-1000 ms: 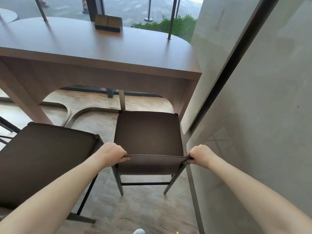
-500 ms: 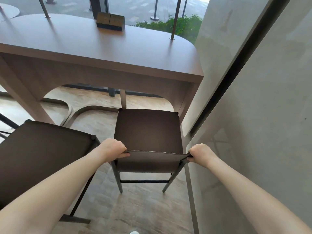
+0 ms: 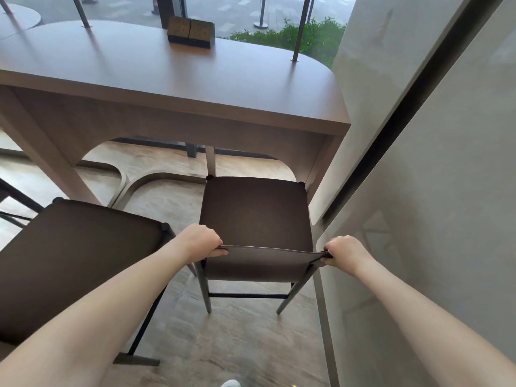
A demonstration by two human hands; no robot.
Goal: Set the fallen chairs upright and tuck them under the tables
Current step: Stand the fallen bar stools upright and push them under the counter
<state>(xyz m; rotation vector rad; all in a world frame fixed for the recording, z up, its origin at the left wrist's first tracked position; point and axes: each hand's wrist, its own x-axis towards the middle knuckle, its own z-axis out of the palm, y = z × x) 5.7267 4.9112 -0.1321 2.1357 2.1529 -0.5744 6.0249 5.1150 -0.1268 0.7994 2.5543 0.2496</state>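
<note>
A dark brown chair (image 3: 255, 216) stands upright on its legs in front of the brown wooden table (image 3: 173, 88), its seat's far edge just below the table's front edge. My left hand (image 3: 199, 243) grips the left end of the chair's low backrest. My right hand (image 3: 344, 254) grips the right end of the same backrest. A second dark brown chair (image 3: 75, 261) stands upright to the left, partly hidden by my left forearm.
A grey wall panel (image 3: 418, 191) runs close along the chair's right side. A small dark box (image 3: 191, 33) and thin metal posts (image 3: 300, 29) stand on the tabletop. The table's leg (image 3: 42, 152) stands at the left. Stone floor (image 3: 237, 344) lies below, with a white shoe tip at the bottom edge.
The chair has slid a little forward toward the table with both hands on its backrest. My view has moved closer too.
</note>
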